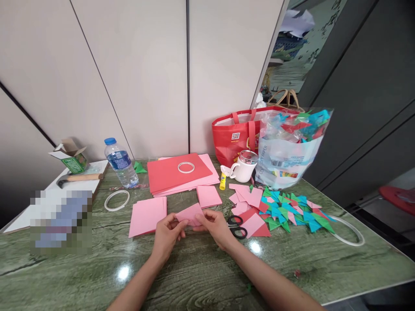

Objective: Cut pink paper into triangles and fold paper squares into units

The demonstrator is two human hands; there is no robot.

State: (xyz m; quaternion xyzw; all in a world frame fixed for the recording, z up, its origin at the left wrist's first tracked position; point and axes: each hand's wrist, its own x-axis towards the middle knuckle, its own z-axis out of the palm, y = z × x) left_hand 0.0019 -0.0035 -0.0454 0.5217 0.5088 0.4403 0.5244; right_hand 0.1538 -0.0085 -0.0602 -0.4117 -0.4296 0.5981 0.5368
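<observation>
Both my hands hold one small pink paper piece (190,213) just above the green table (194,272). My left hand (167,235) pinches its left edge, fingers closed. My right hand (215,224) pinches its right edge, fingers closed too. A stack of pink sheets (147,214) lies just left of my hands, and a smaller pink square stack (208,195) lies behind them. Black-handled scissors (237,226) rest right beside my right hand.
A red and pink paper pile (175,175) with a white ring (186,167) on it lies at the back. Around it stand a water bottle (121,164), a white mug (244,166), a yellow glue stick (222,181), a red bag (233,136) and a plastic bag (287,149). Several folded coloured triangles (288,209) cover the right.
</observation>
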